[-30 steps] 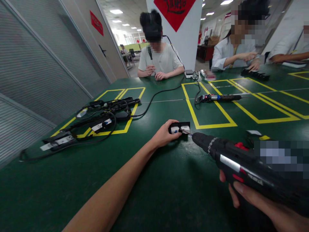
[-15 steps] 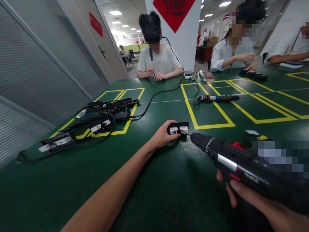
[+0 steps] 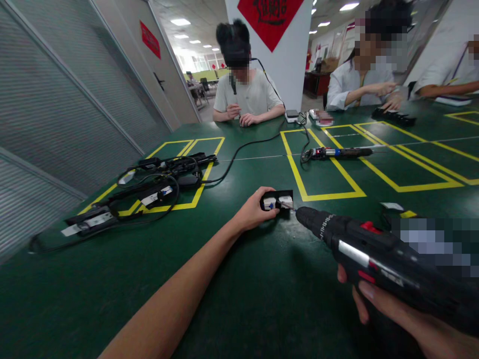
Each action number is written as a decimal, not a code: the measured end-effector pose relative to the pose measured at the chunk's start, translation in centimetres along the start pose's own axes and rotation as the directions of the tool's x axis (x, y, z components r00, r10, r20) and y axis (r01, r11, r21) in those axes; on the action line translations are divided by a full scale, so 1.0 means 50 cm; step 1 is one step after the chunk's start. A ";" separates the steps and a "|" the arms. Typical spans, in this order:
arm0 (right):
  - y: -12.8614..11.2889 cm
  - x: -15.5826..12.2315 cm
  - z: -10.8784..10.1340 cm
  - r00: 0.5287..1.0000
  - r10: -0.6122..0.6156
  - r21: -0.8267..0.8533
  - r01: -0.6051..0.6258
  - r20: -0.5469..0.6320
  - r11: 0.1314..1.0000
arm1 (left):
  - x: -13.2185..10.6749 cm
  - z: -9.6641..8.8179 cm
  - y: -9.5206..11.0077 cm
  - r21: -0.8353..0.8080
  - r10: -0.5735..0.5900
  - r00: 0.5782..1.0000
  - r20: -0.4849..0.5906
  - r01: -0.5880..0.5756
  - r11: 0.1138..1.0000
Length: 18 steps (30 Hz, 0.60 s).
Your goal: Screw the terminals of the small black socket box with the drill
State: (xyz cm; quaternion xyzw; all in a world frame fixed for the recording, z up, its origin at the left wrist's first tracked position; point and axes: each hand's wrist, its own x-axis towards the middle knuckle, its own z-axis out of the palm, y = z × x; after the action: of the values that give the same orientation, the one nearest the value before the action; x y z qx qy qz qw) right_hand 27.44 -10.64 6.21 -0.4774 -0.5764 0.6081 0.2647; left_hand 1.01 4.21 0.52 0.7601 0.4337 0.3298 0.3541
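My left hand (image 3: 254, 211) grips a small black electrical part (image 3: 279, 200) with white inserts, holding it down on the green table (image 3: 239, 299). My right hand (image 3: 377, 304) is wrapped round the grip of a black cordless drill (image 3: 377, 257) with red buttons. The drill's bit tip touches the right side of the small part. Most of my right hand is hidden under the drill body.
Several black power strips with coiled cables (image 3: 149, 187) lie at the left inside yellow floor-tape boxes. A screwdriver-like tool (image 3: 339, 152) lies further back. A person in a white T-shirt (image 3: 247, 92) sits opposite; other people (image 3: 368, 75) work at the right.
Almost nothing has changed: my left hand stays on the small part and the drill tip stays against it. The view has shifted slightly.
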 end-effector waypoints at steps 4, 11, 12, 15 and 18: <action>-0.005 -0.004 0.005 0.998 0.000 0.000 0.000 -0.055 1.000 | 0.002 0.003 -0.001 0.000 0.003 1.000 -0.007 -0.003 1.000; -0.012 -0.008 0.014 0.992 -0.018 -0.038 0.014 -0.127 0.999 | -0.001 0.004 0.004 0.013 0.012 1.000 -0.027 -0.012 1.000; -0.011 -0.009 0.014 0.991 -0.024 -0.041 0.019 -0.135 0.999 | -0.001 0.004 0.005 0.014 0.014 1.000 -0.022 -0.014 1.000; -0.008 -0.011 0.015 0.984 -0.035 -0.036 0.029 -0.172 0.999 | -0.001 0.001 0.006 0.018 0.020 1.000 -0.009 -0.020 1.000; -0.005 -0.008 0.018 0.979 -0.043 -0.039 0.036 -0.197 0.999 | 0.000 -0.002 0.005 0.020 0.022 1.000 -0.005 -0.022 1.000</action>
State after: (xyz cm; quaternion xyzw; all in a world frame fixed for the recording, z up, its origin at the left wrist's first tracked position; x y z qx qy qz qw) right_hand 26.74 -11.33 6.45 -0.5286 -0.5674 0.5419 0.3241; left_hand 1.04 4.12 0.77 0.7675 0.4297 0.3311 0.3416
